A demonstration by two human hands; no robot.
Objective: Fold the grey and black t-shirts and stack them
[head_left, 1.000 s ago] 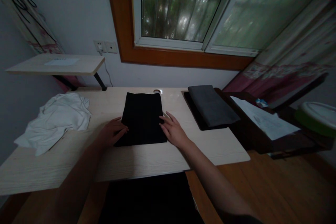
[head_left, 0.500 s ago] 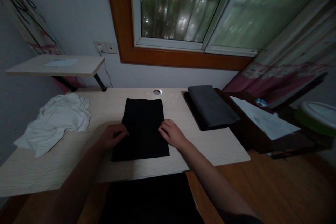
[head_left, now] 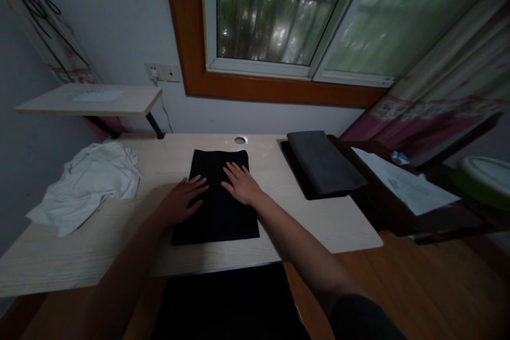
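A black folded cloth [head_left: 223,223], roughly rectangular, lies flat on the pale wooden desk [head_left: 319,228] in front of me. My left hand [head_left: 184,200] rests over its left side with the fingers spread. My right hand [head_left: 241,183] lies flat on its upper right part, fingers apart. Neither hand grips anything. Whether the black piece is a garment or plain fabric I cannot tell.
A crumpled white cloth [head_left: 93,172] lies on the desk's left. Folded dark grey fabric [head_left: 324,162] sits at the right on a black piece. A raised shelf [head_left: 131,103] stands at the back left. Right of the desk is a dark surface with a paper sheet [head_left: 402,180].
Both hands have moved from the side edges of the black cloth onto its top. Their bent fingers have straightened and spread. The cloth looks unmoved on the desk.
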